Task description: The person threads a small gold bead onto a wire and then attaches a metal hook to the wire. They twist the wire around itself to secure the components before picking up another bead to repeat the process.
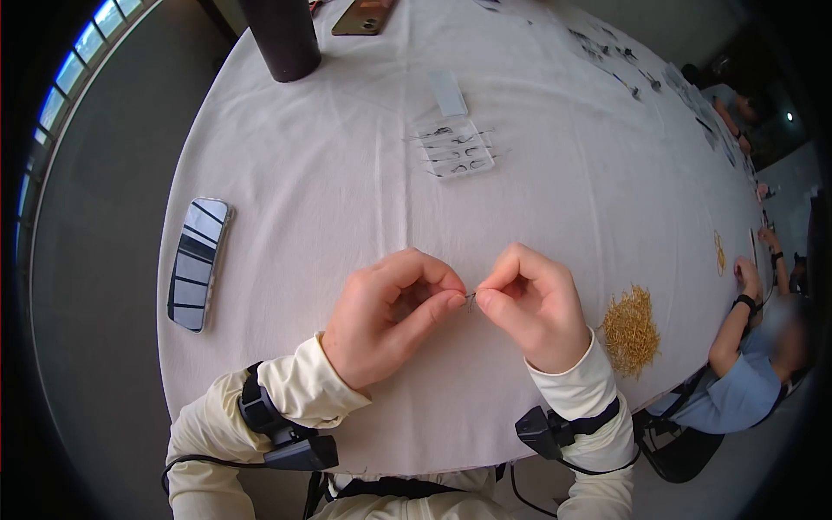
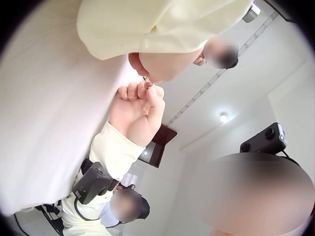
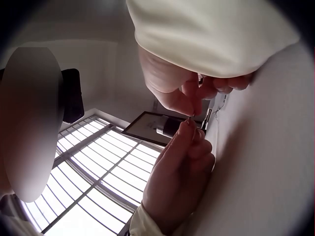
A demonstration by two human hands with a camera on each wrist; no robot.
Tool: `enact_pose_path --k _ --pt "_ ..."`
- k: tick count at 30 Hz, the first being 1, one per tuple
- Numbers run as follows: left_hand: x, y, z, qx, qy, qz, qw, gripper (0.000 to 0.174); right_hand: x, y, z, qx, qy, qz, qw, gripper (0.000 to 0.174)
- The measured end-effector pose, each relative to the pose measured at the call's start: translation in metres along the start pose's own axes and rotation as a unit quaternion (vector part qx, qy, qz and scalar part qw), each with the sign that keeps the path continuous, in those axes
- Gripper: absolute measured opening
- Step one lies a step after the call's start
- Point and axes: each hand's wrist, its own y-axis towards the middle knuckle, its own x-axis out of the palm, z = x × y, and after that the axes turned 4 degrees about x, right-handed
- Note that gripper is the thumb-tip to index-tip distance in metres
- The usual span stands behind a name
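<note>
In the head view the left hand (image 1: pixel 386 316) and the right hand (image 1: pixel 542 308) meet near the middle of the white cloth, fingertips almost touching. Between them a small thin dark piece (image 1: pixel 471 297) is pinched by thumb and forefinger of each hand; its exact shape is too small to tell. The left wrist view shows the right hand (image 2: pixel 135 113) with its fingers curled at the pinch, and a small shiny bit (image 2: pixel 145 78) there. From the right wrist, the left hand (image 3: pixel 177 172) pinches from below, its thumb and forefinger pressed together.
Beyond the hands lies a clear compartment box (image 1: pixel 459 156) with dark hooked pieces. A pile of golden bits (image 1: pixel 631 332) sits right of the right hand. A phone (image 1: pixel 198 264) lies at left, a dark cup (image 1: pixel 282 39) at the back. Other people sit at the right.
</note>
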Motion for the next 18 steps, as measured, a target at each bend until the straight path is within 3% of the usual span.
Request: enact_pose_path --k 3,5,8,18 --pt "0.001 0.000 0.003 0.002 -0.004 0.011 1.000 0.010 0.007 0.000 0.000 -0.003 0.028 0.013 1.000 0.012" --pt "0.000 0.000 0.003 -0.004 -0.005 0.012 1.000 0.011 0.008 0.001 -0.001 -0.069 -0.040 0.032 0.996 0.010" --pt "-0.001 0.000 0.003 -0.026 -0.035 0.014 0.999 0.013 0.008 0.002 0.001 -0.092 -0.048 0.049 0.993 0.008" --pt "0.000 -0.001 0.003 -0.041 -0.031 0.009 0.999 0.010 0.014 0.001 0.002 -0.101 -0.021 0.058 0.993 0.008"
